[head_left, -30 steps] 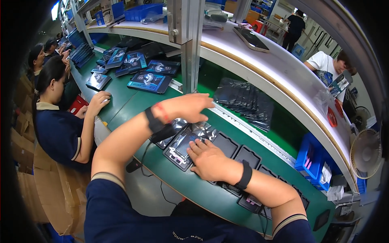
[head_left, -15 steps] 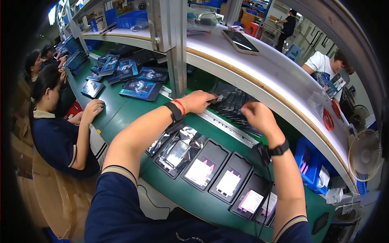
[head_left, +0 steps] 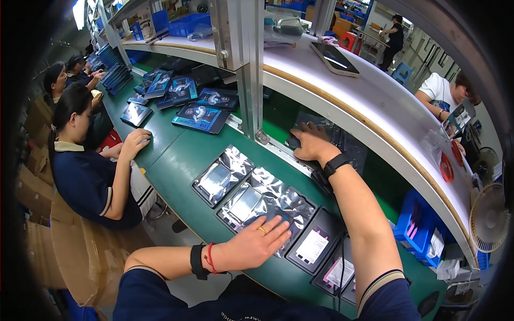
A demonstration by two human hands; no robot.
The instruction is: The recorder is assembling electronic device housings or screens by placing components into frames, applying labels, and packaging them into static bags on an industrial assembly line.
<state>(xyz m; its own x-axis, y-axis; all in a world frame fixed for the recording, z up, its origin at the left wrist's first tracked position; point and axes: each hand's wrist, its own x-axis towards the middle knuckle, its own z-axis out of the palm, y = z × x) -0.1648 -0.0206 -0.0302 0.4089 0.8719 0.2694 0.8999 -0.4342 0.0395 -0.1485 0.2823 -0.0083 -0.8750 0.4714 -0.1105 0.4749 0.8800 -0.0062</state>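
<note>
My left hand [head_left: 259,243] rests with fingers stretched out on a shiny silver antistatic bag [head_left: 297,206], which covers a black tray in the row before me. My right hand [head_left: 315,143] lies with fingers apart on dark plastic bags [head_left: 342,140] beneath the shelf. Left of my left hand, silver bags lie on two more black trays; one silver bag [head_left: 222,174] is at the left end. To the right, an uncovered black tray [head_left: 326,218] holds a white label [head_left: 311,247] with pink tabs. Another tray with a labelled item [head_left: 337,273] is partly behind a cable.
Printed blue-black boxes [head_left: 201,116] lie at the back left, near a seated co-worker [head_left: 88,160]. A metal post [head_left: 251,96] and white shelf [head_left: 369,101] border the green bench [head_left: 176,176]. Blue bins [head_left: 412,230] and a fan [head_left: 490,219] are at the right.
My left hand has moved from the dark bags toward me, onto the trays. A silver bag now covers a tray that was bare. My right hand has shifted left and lowered onto the dark bags.
</note>
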